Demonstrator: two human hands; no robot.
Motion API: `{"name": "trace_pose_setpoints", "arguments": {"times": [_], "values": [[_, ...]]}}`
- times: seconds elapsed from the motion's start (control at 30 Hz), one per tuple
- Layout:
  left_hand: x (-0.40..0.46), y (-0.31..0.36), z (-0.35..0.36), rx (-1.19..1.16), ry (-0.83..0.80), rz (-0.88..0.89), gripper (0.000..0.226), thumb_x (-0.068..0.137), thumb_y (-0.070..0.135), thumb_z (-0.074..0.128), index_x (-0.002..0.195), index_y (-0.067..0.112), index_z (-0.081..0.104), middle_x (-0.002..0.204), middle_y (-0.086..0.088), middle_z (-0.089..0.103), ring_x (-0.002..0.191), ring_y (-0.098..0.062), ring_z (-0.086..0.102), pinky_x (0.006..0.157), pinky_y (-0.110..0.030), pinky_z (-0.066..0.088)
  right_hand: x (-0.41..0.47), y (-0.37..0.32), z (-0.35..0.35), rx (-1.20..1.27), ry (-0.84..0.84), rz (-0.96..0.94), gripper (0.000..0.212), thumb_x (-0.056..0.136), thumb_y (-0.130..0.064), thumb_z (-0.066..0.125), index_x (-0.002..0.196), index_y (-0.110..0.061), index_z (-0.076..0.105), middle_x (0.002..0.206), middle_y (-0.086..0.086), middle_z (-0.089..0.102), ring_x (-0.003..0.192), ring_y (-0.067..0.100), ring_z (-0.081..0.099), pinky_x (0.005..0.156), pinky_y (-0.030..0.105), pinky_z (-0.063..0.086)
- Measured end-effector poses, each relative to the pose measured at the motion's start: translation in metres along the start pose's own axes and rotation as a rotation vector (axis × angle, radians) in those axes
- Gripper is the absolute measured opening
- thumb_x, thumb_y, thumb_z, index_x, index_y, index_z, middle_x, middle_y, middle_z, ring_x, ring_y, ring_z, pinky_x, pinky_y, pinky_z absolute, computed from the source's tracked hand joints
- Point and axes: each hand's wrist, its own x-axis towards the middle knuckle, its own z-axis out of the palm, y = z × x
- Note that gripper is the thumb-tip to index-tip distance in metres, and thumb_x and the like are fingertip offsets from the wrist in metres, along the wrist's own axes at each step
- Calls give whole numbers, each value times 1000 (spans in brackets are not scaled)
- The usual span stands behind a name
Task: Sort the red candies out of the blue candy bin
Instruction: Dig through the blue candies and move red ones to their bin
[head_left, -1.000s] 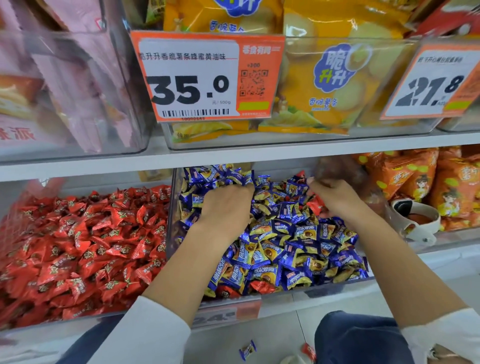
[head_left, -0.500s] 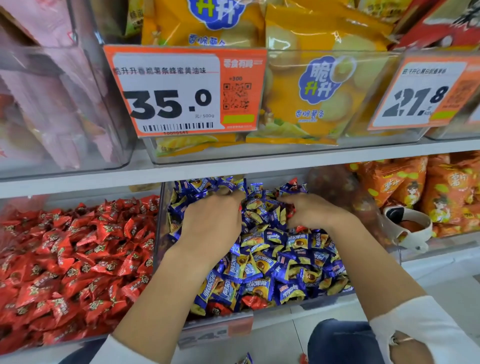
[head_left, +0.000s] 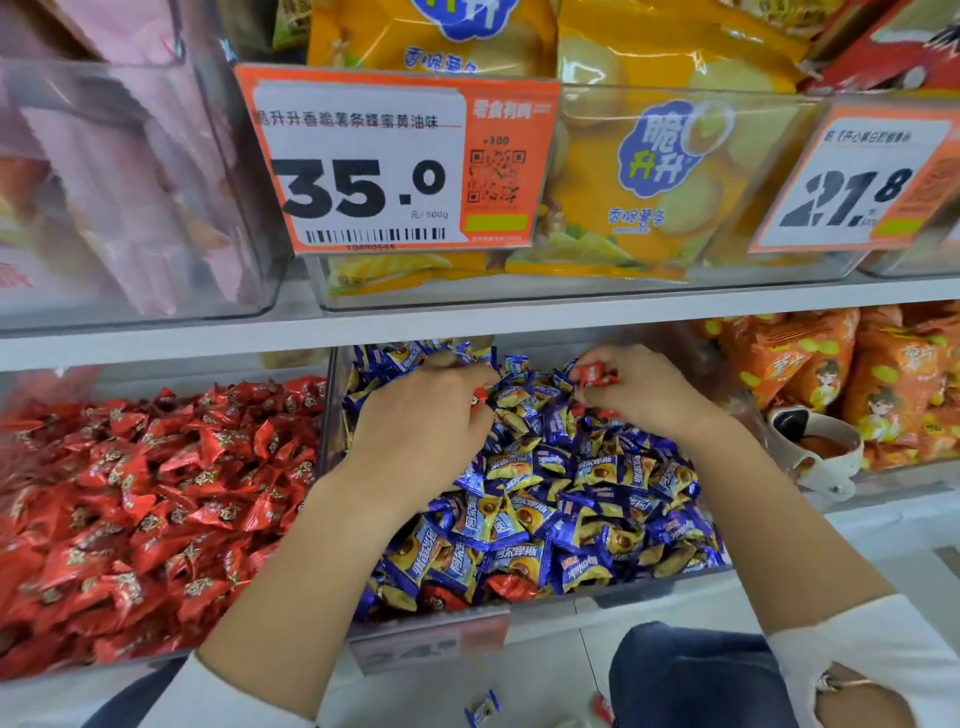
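Right hand (head_left: 647, 392) now lifted, pinching red candy (head_left: 594, 375), left hand (head_left: 426, 421) grasping another red candy (head_left: 480, 396)

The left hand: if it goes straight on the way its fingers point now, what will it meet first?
Probably the blue candies heaped at the back of the blue candy bin. The left hand points up and away over the pile, already holding a red candy at its fingertips. Depth is unclear.
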Motion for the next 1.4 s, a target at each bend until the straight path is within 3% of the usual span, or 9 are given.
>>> {"name": "trace_pose_setpoints", "arguments": {"times": [0.17,0.3,0.4,0.53,0.63,0.77,1.0,1.13,1.4], "values": [[-16,-5,-4,4,5,-2,29,97,32,41,123,39,52,127,11,46,70,-11,48,62,-26,39,-22,12,-6,269,130,-1,11,87,-20,66,97,-22,64,85,2,66,56,12,59,54,26,48],[-33,-6,-6,-16,22,13,24,96,32,43,118,35,53,124,9,48,88,-16,60,66,-30,47,-36,24,-3,-149,176,42,22,89,-26,62,110,-19,63,96,9,68,84,30,65,75,34,49],[-37,-6,-9,-85,-15,30,18,95,43,45,105,30,53,111,7,52,85,-16,58,73,-34,47,-45,8,-2,-137,184,-3,17,85,-27,67,99,-18,65,91,6,68,85,25,62,72,30,45],[-49,-5,-14,-223,-136,140,25,86,55,50,83,30,50,87,11,51,79,-8,51,70,-30,39,-65,-20,-5,-22,55,-86,27,78,-40,73,79,-15,63,73,0,62,68,16,59,66,30,45],[-60,-1,-14,-270,-225,209,19,84,45,60,79,27,55,81,8,59,75,-8,55,72,-33,46,-92,-38,-4,50,-136,-186,20,79,-33,74,72,-18,63,64,-3,57,54,0,52,55,14,40],[-73,-6,-10,-31,-315,299,10,83,36,56,93,36,61,92,14,65,85,-7,59,75,-31,50,-121,-50,5,40,-382,-292,7,80,-23,70,81,-29,71,74,-17,65,67,-4,58,63,10,42],[-73,-30,-7,186,-338,260,14,81,47,60,92,40,65,90,20,59,83,1,56,60,-22,38,-124,-59,31,-169,-387,-332,21,83,-34,67,104,-35,70,71,-27,57,63,-18,52,61,2,37],[-74,-25,-11,227,-319,288,10,81,48,63,89,43,65,86,20,54,80,0,54,61,-26,46,-118,-56,31,-186,-399,-300,27,84,-41,65,110,-36,68,93,-17,69,70,-6,56,64,5,39],[-74,-27,-29,35,-184,293,13,86,47,57,88,39,67,92,16,56,81,-2,53,68,-29,47,-113,-52,34,-236,-259,-324,16,84,-43,64,89,-28,68,75,-6,64,69,8,57,64,29,44]]}}
